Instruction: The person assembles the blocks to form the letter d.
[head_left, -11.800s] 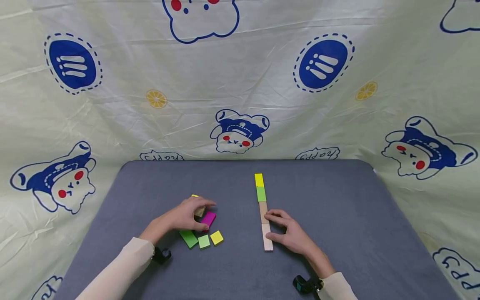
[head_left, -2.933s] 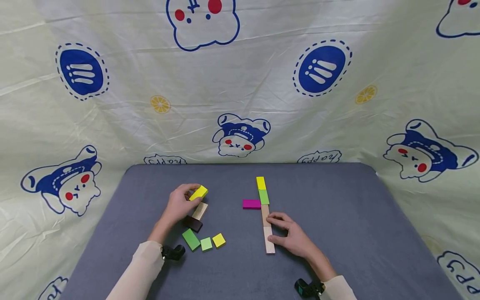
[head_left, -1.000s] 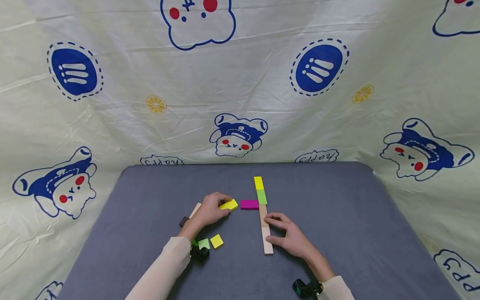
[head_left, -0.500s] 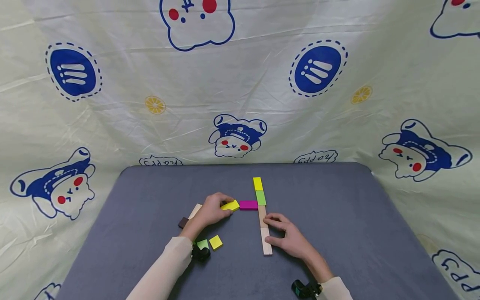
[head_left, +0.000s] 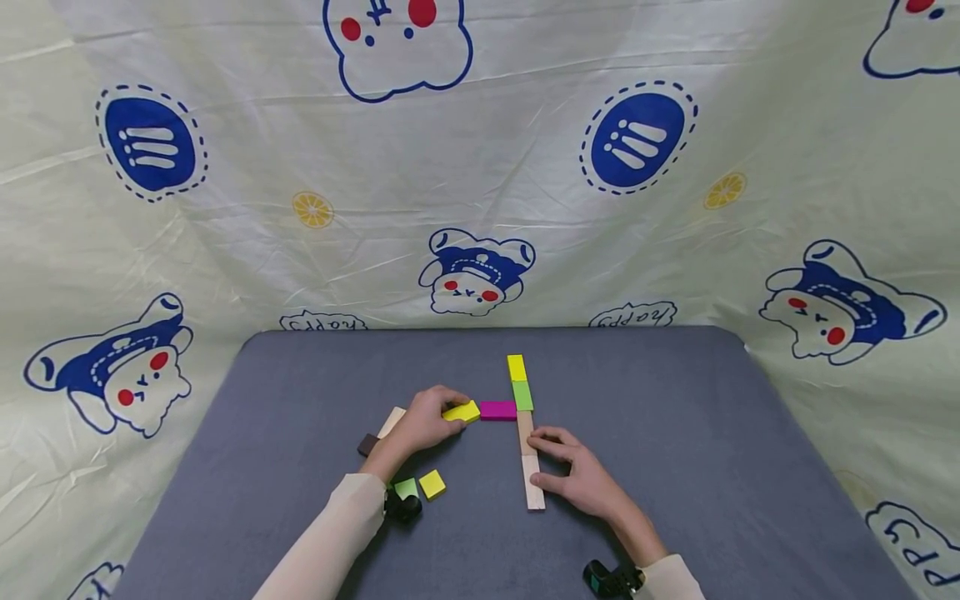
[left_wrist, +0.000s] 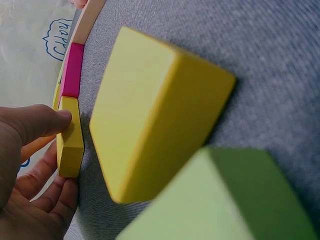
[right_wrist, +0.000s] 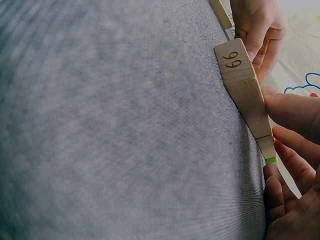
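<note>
1. On the grey table [head_left: 637,383], left of a line of blocks, the yellow block [head_left: 461,412] sat slightly aslant, pinched between the left hand's [head_left: 429,418] thumb and fingers.
2. It looked like painted wood: probably light, stiff and hard to break, though its smooth faces might have slid under a loose grip. The long sides seemed the best hold, leaving the end towards the magenta block [head_left: 498,411] free.
3. That magenta block lay crosswise, one end against the line, the other meeting or nearly meeting the yellow one.
4. The line held an end yellow block [head_left: 516,367], a light green block [head_left: 522,396], a far pale block [head_left: 526,432] and a near pale block [head_left: 532,483]. Unfixed, it would likely have shifted at a nudge.
5. The right hand [head_left: 576,471], thumb and forefinger spread apart, touched the pale pair's right side without clasping them.
6. Nearer the person lay a loose yellow block [head_left: 432,484] and a loose green block [head_left: 406,488].
</note>
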